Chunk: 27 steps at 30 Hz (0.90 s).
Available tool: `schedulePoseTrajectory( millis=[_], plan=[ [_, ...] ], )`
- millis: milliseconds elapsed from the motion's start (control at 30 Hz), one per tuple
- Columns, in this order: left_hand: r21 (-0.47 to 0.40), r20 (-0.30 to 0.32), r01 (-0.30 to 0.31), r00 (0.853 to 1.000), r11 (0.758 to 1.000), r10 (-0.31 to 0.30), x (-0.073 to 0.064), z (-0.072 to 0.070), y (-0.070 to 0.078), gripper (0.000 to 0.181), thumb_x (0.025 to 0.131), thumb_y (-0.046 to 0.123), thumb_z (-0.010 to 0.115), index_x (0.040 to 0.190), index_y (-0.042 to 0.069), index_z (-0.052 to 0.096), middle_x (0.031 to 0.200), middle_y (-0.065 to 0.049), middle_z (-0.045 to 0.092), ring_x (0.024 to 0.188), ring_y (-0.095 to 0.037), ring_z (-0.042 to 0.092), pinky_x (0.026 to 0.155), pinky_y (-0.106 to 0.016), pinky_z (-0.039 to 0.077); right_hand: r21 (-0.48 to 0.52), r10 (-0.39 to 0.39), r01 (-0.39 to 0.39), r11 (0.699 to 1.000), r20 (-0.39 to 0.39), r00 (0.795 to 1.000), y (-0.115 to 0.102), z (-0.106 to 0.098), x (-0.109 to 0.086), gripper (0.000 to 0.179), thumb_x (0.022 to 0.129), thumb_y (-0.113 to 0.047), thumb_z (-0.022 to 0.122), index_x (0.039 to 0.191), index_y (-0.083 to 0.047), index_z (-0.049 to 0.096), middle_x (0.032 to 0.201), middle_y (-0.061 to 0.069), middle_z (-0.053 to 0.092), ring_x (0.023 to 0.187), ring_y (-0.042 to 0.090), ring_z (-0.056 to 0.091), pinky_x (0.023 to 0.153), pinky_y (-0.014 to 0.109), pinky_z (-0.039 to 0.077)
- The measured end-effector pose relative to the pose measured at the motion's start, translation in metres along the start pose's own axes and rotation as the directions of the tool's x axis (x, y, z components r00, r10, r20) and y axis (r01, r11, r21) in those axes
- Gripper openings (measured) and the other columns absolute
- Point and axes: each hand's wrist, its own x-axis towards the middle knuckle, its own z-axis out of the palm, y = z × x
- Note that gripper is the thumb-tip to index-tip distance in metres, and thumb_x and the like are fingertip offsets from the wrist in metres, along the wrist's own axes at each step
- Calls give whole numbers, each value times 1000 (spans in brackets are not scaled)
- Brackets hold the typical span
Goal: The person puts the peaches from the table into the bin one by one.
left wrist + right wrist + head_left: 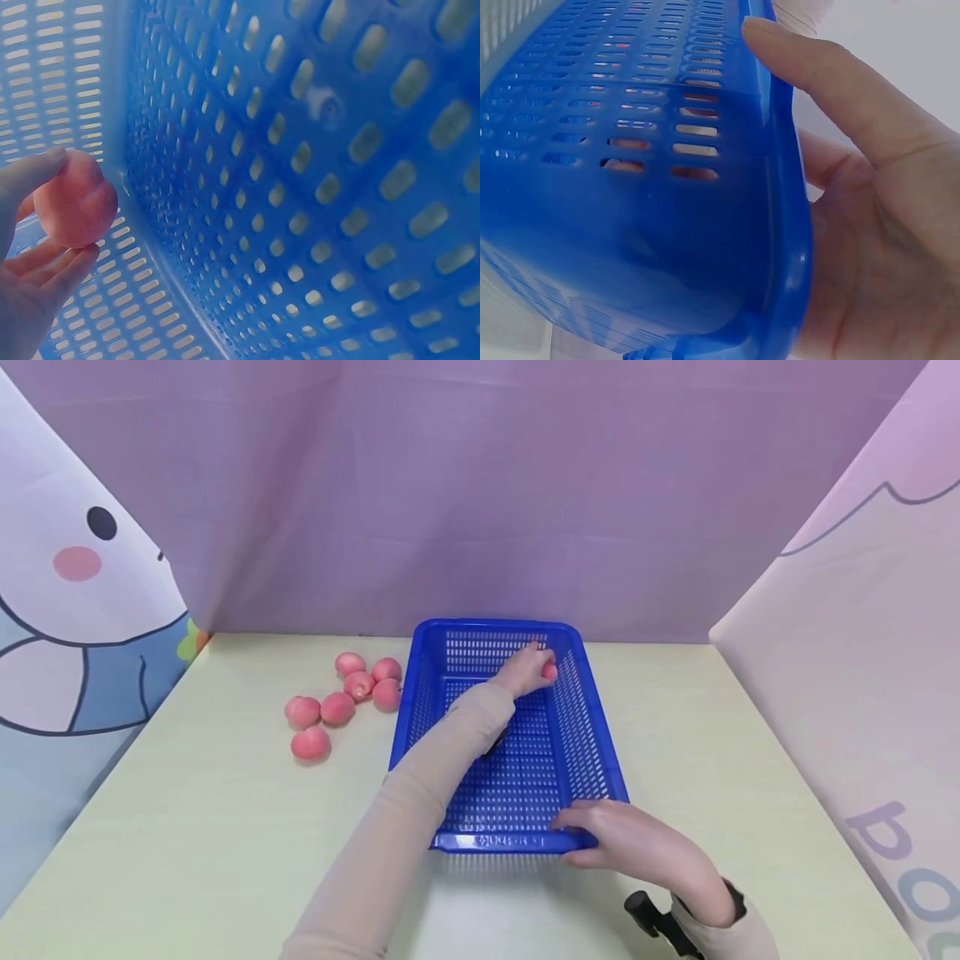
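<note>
My left hand reaches into the far right corner of a blue plastic basket. It holds a pink peach between thumb and fingers, close over the slotted floor in the left wrist view. At the basket's near right corner, my right hand grips the rim, its fingers over the inside and its thumb outside. The right wrist view shows the thumb against the basket's outer wall. My left forearm covers part of the basket's left side and floor.
Several pink peaches lie in a loose group on the pale table, left of the basket. A purple cloth backdrop stands behind, with printed panels at both sides. A black wrist mount sticks out from my right wrist.
</note>
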Motion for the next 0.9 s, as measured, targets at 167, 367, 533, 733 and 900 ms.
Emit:
schedulePoseTrajectory(
  millis=[167,367,533,733,900],
  plan=[
    [10,17,3,1000,1000,-3,-2,-2,1,35,82,22,61,115,10,56,113,-12,51,97,-20,53,80,-27,44,-2,1,-1,1000,0,1000,0,-1,0,25,77,-24,67,98,-11,64,91,-3,62,80,6,56,70,26,48],
    [64,2,-17,1000,998,17,-6,0,1,35,82,24,61,114,11,56,113,-10,52,96,-18,52,81,-27,43,0,6,-6,1000,3,1000,0,-1,0,25,77,-25,66,98,-11,64,91,-4,62,80,6,56,70,26,48],
    [101,8,-35,999,994,34,-6,3,-1,36,81,24,62,113,10,56,110,-10,52,93,-18,52,79,-27,44,1,0,0,1000,0,1000,0,0,0,25,77,-26,66,98,-11,64,92,-4,62,81,7,56,71,26,48],
    [99,9,-36,999,994,36,-8,3,0,36,81,25,62,114,11,56,110,-10,52,94,-18,53,80,-28,44,23,-9,9,1000,3,1000,0,0,0,26,77,-26,66,98,-11,64,91,-4,62,81,6,57,70,25,48],
    [111,16,-42,999,993,40,-10,-1,0,37,81,25,63,113,10,56,109,-10,53,93,-18,53,79,-27,44,22,-15,15,1000,2,1000,1,1,0,26,77,-26,66,98,-11,63,91,-4,62,80,5,56,69,25,48]
  ],
)
